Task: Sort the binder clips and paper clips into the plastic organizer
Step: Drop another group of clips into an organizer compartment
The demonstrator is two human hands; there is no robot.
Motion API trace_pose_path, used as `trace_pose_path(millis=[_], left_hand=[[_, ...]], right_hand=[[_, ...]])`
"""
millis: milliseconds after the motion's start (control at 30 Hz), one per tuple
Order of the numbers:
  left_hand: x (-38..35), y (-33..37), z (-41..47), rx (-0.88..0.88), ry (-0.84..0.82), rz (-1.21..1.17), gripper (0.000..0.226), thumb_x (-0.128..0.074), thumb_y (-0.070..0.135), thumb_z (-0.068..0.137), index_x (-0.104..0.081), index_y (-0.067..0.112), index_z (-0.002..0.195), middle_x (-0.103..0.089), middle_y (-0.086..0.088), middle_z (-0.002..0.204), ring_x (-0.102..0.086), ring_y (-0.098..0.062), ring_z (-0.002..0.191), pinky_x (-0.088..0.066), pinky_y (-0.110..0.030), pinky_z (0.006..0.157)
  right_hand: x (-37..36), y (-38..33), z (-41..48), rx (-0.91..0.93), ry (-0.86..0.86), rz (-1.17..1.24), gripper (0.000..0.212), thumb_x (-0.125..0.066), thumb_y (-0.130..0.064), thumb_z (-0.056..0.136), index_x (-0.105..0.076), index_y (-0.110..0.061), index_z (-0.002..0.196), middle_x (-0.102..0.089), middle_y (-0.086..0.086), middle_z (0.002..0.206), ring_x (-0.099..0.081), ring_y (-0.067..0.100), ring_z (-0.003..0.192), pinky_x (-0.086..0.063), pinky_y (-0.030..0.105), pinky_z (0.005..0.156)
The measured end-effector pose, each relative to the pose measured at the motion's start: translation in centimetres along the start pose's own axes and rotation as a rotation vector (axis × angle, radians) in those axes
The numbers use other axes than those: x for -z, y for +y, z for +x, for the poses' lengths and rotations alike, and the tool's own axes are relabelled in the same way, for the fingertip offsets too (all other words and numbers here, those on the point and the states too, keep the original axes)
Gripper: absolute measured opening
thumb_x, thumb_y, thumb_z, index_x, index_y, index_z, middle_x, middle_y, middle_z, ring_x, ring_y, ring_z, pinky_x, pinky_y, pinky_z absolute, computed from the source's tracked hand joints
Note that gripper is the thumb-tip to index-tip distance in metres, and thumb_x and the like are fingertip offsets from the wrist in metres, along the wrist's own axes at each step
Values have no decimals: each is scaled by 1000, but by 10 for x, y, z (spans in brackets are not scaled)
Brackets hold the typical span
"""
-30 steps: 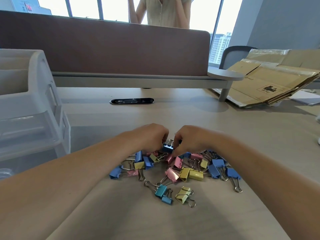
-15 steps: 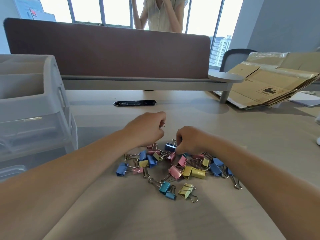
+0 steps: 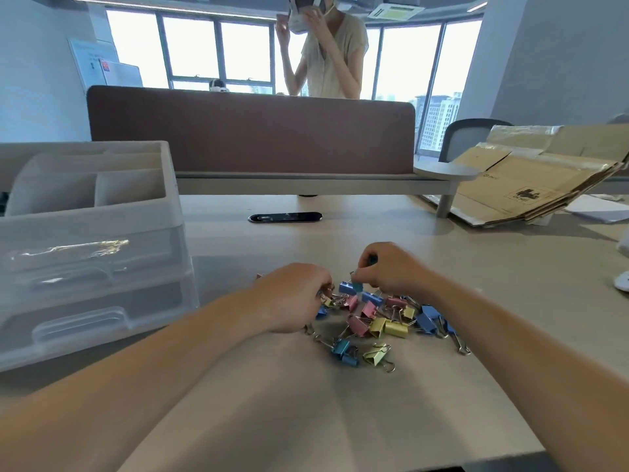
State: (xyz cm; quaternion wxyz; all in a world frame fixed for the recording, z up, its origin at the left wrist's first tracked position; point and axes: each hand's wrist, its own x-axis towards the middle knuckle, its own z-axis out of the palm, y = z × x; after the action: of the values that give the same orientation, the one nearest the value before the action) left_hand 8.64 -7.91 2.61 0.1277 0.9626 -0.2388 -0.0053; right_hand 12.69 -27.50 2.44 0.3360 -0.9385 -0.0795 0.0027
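The right hand (image 3: 391, 272) is pinching a teal binder clip (image 3: 373, 259) just above the binder clip pile (image 3: 377, 321) on the desk (image 3: 374, 420). The left hand (image 3: 294, 298) is lying curled on the pile's left edge; whether it is gripping one, I cannot tell. The plastic organizer (image 3: 85, 240) is sitting to the left, nearer the left hand.

No legible text anywhere. Flattened cardboard (image 3: 531, 185), far right: a black printed logo with 1 line of lettering under it, too blurred to read. A small round mark with a few letters near its left edge, also unreadable. Whiteboard (image 3: 89, 59), far left: posted sheets, print too small.
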Motion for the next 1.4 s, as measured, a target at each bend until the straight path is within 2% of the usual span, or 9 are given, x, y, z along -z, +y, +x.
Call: trace_pose_path(millis=[267,400,567,700,800,900,1033,1233,1400], left_hand=[[-9,13,-16,-9,-91,16,20,-38,11,93,-54,23,92,-48,7,78,-48,-18,73,-35,-31,63],[-15,17,-19,1,-106,-10,21,-37,12,95,-56,20,96,-57,-1,93,-52,-19,77,-39,-35,69],[-26,18,-22,4,-93,-47,31,-37,6,93,-41,31,76,-57,-5,90,-57,-29,88,-48,-45,79],[-33,25,-25,-20,-31,-28,26,-38,11,100,-58,14,117,-59,-9,117,-55,-28,110,-41,-31,89],[-36,22,-25,-79,-38,-13,22,-39,13,102,-58,11,113,-55,-1,94,-53,-19,86,-30,-18,66],[-37,19,-25,-59,-6,-31,17,-40,14,99,-53,16,87,-42,8,72,-45,-14,69,-29,-22,56],[-32,20,-30,-57,-2,25,30,-39,9,92,-38,28,68,-40,9,66,-42,-20,72,-42,-39,81],[-31,10,-29,-72,10,-65,11,-40,14,82,-50,19,79,-57,-1,78,-55,-26,77,-48,-46,71],[-31,7,-24,-111,-28,-79,20,-40,8,90,-52,24,91,-63,1,96,-58,-22,89,-49,-40,79]], right_hand=[[0,-10,-24,-75,-110,100,24,-66,-18,90,-61,5,97,-57,11,72,-50,16,54,-40,23,46],[1,-11,-38,-91,-204,55,18,-63,-19,90,-61,-2,93,-58,9,73,-49,16,54,-39,27,48],[3,-11,-57,-26,-260,-116,28,-52,-24,95,-60,3,92,-51,10,76,-44,20,61,-34,28,51],[2,-16,-68,71,-235,-289,27,-50,-25,96,-62,-7,79,-55,1,70,-40,13,55,-33,23,49],[-2,-21,-72,123,-262,-382,34,-58,-41,94,-69,-9,91,-57,2,72,-41,14,59,-33,25,53],[-7,-29,-73,160,-270,-508,43,-66,-50,86,-67,-7,86,-51,2,69,-41,17,61,-32,30,56],[-15,-38,-76,194,-282,-675,35,-72,-47,82,-68,-13,86,-60,1,73,-51,19,67,-33,27,50],[-22,-42,-75,204,-277,-802,41,-73,-53,77,-74,-15,94,-68,2,83,-55,19,71,-46,30,62],[-29,-39,-76,195,-295,-837,40,-70,-53,79,-74,-18,98,-70,-1,88,-60,18,76,-43,25,53]])
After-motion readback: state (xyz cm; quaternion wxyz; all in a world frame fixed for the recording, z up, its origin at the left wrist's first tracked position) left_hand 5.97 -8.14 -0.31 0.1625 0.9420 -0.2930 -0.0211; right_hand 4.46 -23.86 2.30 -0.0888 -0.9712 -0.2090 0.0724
